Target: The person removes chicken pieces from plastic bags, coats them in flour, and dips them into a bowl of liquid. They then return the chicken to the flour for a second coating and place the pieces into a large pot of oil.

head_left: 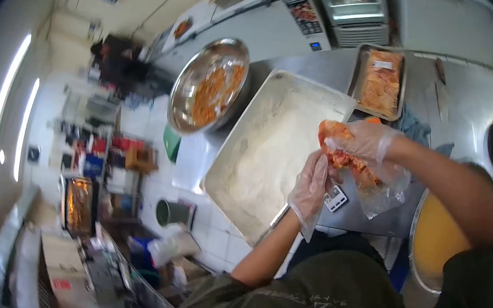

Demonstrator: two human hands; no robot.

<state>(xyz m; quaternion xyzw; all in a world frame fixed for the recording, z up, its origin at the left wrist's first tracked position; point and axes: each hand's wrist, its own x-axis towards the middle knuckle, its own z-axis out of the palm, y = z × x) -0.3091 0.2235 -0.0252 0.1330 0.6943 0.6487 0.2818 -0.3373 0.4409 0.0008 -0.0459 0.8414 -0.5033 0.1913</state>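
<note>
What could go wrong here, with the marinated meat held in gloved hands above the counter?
1. The meat hangs in the air between the left hand and right hand, over the clear bag rather than the floured tray; it may slip or drip on the counter.
2. The round bowl looks tilted near the counter edge and might slide off.

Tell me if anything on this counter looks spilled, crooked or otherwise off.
The big tray lies askew, one corner past the counter edge. The round bowl also overhangs that edge. Nothing looks spilled.
</note>
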